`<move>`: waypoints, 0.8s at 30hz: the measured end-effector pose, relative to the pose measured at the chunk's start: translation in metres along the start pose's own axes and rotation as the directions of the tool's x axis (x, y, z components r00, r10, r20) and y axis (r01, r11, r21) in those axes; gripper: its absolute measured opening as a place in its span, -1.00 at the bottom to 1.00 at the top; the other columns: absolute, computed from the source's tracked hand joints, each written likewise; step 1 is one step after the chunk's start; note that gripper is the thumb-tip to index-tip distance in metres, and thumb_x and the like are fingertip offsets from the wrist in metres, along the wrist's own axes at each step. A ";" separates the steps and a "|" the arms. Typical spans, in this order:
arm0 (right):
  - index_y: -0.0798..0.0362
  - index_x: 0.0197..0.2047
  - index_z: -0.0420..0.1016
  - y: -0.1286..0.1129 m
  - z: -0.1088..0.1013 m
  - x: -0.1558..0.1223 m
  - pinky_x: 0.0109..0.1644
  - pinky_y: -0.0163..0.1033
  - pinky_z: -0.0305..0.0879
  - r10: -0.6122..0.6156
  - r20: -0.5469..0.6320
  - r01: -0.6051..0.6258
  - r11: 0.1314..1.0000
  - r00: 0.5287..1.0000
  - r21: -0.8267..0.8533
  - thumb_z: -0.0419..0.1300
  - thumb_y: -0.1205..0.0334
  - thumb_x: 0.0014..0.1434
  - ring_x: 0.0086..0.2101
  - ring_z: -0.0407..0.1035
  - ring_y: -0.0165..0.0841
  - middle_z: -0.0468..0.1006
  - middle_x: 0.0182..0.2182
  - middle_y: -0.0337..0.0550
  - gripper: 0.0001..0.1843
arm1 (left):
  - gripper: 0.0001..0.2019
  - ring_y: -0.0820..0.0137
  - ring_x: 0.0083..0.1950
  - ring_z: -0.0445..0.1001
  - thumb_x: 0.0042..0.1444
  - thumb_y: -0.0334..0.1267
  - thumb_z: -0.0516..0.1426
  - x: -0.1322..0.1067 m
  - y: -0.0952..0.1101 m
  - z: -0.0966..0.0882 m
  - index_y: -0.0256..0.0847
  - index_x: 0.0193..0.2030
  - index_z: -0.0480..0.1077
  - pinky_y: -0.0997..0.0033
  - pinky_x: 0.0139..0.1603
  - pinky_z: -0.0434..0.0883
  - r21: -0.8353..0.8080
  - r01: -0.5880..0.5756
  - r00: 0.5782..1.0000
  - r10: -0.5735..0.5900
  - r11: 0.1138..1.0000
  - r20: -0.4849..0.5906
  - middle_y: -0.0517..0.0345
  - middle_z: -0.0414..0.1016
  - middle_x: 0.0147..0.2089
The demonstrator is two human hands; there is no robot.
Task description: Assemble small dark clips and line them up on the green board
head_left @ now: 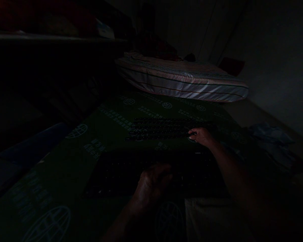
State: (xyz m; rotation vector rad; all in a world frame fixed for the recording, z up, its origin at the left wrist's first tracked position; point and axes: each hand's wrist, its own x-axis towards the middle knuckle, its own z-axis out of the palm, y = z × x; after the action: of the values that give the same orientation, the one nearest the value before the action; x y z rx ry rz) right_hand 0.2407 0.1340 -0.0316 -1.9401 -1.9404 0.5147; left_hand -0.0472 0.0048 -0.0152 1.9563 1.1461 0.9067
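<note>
The room is very dark. Two black keyboards lie on a green printed sheet (65, 161). My right hand (202, 136) rests at the right end of the far keyboard (161, 129), fingers curled against its edge. My left hand (153, 185) lies on top of the near keyboard (116, 178), fingers bent over the keys. Whether either hand grips anything is lost in the dark.
A striped mattress (181, 82) lies on the floor beyond the green sheet, with dark bundles on it. A dark shelf or table edge (53, 37) runs along the upper left. Crumpled pale cloth (270, 134) sits at the right. A blue roll (32, 144) lies at the left.
</note>
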 end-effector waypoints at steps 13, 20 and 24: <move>0.05 -0.36 0.53 -0.026 -0.027 -0.034 -0.41 -0.31 0.18 -0.066 -0.192 0.050 0.995 0.979 -0.088 -0.06 -0.05 0.18 -0.49 0.40 -0.35 0.54 -0.52 -0.15 -0.55 | -0.81 0.36 -0.20 0.53 0.06 -0.30 0.12 0.001 0.002 0.000 -0.19 -0.17 0.45 0.43 -0.19 0.47 0.003 -0.011 1.000 0.011 1.000 -0.009 0.11 0.56 -0.20; 0.06 -0.37 0.51 -0.052 -0.044 -0.093 -0.26 -0.24 0.22 -0.125 -0.416 0.050 0.981 0.901 -0.187 -0.21 -0.01 0.24 -0.35 0.43 -0.26 0.55 -0.44 -0.05 -0.46 | -0.78 0.35 -0.18 0.53 0.08 -0.30 0.10 0.001 -0.004 0.004 -0.14 -0.12 0.44 0.40 -0.18 0.48 0.000 -0.006 1.000 0.006 1.000 0.000 0.13 0.56 -0.17; 0.06 -0.45 0.48 -0.065 -0.042 -0.121 -0.35 -0.25 0.24 -0.060 -0.434 0.048 0.998 0.899 -0.037 -0.15 -0.08 0.20 -0.47 0.41 -0.29 0.51 -0.56 -0.08 -0.47 | -0.78 0.34 -0.17 0.53 0.08 -0.30 0.10 0.002 -0.003 0.005 -0.16 -0.13 0.45 0.39 -0.16 0.48 0.007 -0.016 1.000 0.016 1.000 -0.001 0.11 0.56 -0.15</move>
State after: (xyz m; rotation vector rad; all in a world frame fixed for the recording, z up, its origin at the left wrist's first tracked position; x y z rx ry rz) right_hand 0.2048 0.0138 0.0381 -1.8160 -1.7081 0.0289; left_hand -0.0440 0.0065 -0.0197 1.9736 1.1370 0.9131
